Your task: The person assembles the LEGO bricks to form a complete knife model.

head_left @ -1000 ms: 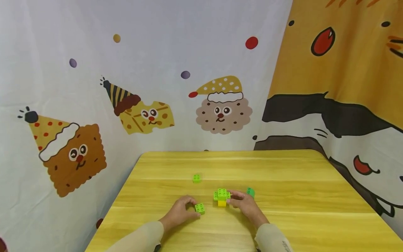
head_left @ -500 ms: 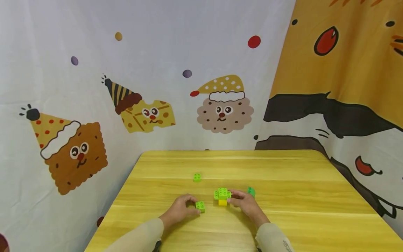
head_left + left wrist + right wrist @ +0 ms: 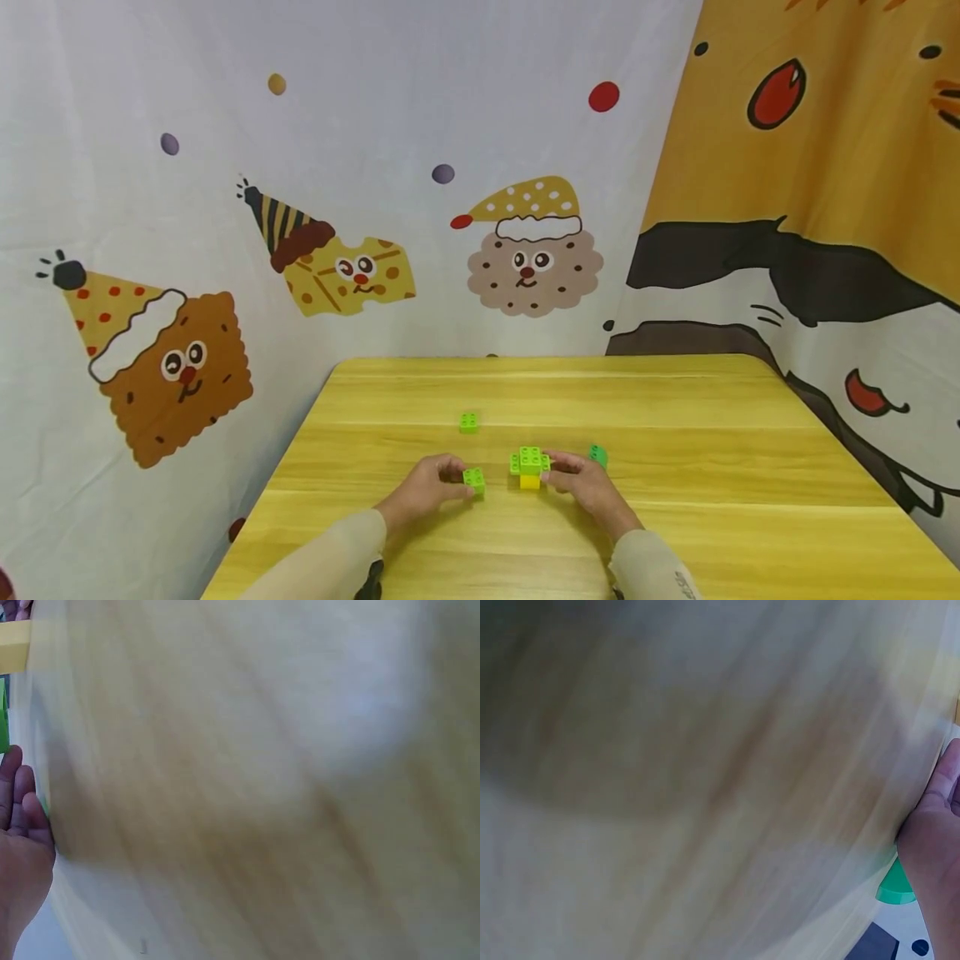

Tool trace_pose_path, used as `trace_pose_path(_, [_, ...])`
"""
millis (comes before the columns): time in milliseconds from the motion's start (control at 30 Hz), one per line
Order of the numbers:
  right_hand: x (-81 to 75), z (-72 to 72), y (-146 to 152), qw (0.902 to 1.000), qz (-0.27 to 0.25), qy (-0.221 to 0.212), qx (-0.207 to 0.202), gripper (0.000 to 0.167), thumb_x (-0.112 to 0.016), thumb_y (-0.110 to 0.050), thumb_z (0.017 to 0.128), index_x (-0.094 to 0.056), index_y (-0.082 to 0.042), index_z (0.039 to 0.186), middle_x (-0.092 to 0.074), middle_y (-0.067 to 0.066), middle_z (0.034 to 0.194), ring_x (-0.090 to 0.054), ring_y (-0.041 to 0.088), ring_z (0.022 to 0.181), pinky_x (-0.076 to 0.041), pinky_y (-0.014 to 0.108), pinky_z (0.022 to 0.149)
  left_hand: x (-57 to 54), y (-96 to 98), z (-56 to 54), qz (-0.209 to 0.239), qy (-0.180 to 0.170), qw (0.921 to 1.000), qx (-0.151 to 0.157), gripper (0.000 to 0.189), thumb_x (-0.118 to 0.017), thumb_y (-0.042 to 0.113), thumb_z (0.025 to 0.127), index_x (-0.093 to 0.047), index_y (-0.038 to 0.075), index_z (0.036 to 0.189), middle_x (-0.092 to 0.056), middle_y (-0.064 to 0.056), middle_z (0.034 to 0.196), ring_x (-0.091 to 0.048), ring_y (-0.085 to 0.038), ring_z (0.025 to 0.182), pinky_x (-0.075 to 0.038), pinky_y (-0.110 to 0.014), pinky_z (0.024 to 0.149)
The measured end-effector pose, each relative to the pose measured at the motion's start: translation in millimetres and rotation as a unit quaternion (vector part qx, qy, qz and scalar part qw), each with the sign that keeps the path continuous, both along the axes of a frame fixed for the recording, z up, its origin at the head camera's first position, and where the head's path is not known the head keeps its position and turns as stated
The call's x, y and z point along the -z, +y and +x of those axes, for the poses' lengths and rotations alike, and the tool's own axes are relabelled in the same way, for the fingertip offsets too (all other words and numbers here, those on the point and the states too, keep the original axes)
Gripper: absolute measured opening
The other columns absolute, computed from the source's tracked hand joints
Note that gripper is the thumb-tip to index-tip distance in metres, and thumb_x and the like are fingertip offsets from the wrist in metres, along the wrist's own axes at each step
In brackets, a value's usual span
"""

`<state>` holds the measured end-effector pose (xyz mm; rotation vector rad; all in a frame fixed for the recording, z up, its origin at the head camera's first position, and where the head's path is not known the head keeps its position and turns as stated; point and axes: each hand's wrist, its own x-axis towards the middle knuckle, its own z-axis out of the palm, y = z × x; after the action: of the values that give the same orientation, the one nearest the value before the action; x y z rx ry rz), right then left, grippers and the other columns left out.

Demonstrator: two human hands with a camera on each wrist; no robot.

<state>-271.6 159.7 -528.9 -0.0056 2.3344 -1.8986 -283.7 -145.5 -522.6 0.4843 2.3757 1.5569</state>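
Observation:
In the head view, my left hand (image 3: 425,490) pinches a lime-green toy building block (image 3: 473,478) with studs on top, between thumb and fingers. To its right stands a small built piece: a lime-green block (image 3: 530,457) across the top and a yellow block (image 3: 529,481) beneath. My right hand (image 3: 588,487) grips the right side of this build with thumb and fingertips. A gap separates the held block from the build. The left wrist view catches my left hand (image 3: 24,844) at its edge, with the yellow block (image 3: 13,649) beyond. My right hand (image 3: 932,832) is partly cut off in the right wrist view.
Another lime-green block (image 3: 468,423) lies farther back on the wood-grain table (image 3: 390,400). Behind my right hand sits a darker green rounded block (image 3: 597,455), partly hidden. A printed cloth (image 3: 420,100) hangs beyond the table's back edge.
My left hand has moved slightly away from me, carrying the lime-green block with it. The right hand and the build have stayed in place.

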Motion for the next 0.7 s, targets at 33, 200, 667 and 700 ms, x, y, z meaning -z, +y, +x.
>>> trace_pose_path(33, [0.2,-0.3,0.1,1.0,0.001,-0.001,-0.001,0.049,-0.078,-0.021,0.087,-0.064,-0.004,0.131,-0.065,0.011,0.116,-0.06,0.022,0.101,-0.052,0.039,0.084,-0.3,0.7,-1.0,-0.001,0.002,1.0,-0.002,0.028,-0.078,0.021,0.087,-0.066,0.008,0.109,-0.064,-0.004,0.1,-0.057,-0.02,0.093,-0.048,-0.031,0.08])
trace_pose_path(200, [-0.7,0.0,0.3,1.0,0.001,0.003,-0.006,0.05,-0.078,-0.023,0.087,-0.064,-0.005,0.132,-0.064,0.012,0.118,-0.06,0.023,0.103,-0.052,0.04,0.086,-3.6,5.3,-4.7,0.005,0.019,0.9998,-0.008,0.03,-0.077,0.016,0.088,-0.064,0.001,0.112,-0.064,-0.007,0.1,-0.057,-0.022,0.091,-0.049,-0.029,0.075])
trace_pose_path(667, [-1.3,2.0,-0.7,0.9999,-0.006,0.012,-0.002,0.047,-0.077,-0.017,0.088,-0.064,-0.002,0.131,-0.065,0.013,0.116,-0.061,0.023,0.101,-0.053,0.04,0.083,-34.6,17.8,-25.7,0.021,0.064,0.9963,-0.052,0.032,-0.077,0.029,0.089,-0.068,0.008,0.112,-0.064,-0.004,0.103,-0.057,-0.023,0.095,-0.049,-0.036,0.079])
trace_pose_path(700, [-1.2,2.4,-0.7,0.9999,-0.007,0.012,-0.002,0.046,-0.077,-0.016,0.088,-0.064,-0.002,0.131,-0.065,0.013,0.116,-0.061,0.023,0.101,-0.053,0.041,0.083,-36.9,19.2,-27.4,0.023,0.067,0.996,-0.054,0.032,-0.077,0.029,0.089,-0.068,0.008,0.112,-0.064,-0.004,0.103,-0.057,-0.023,0.096,-0.049,-0.036,0.081])
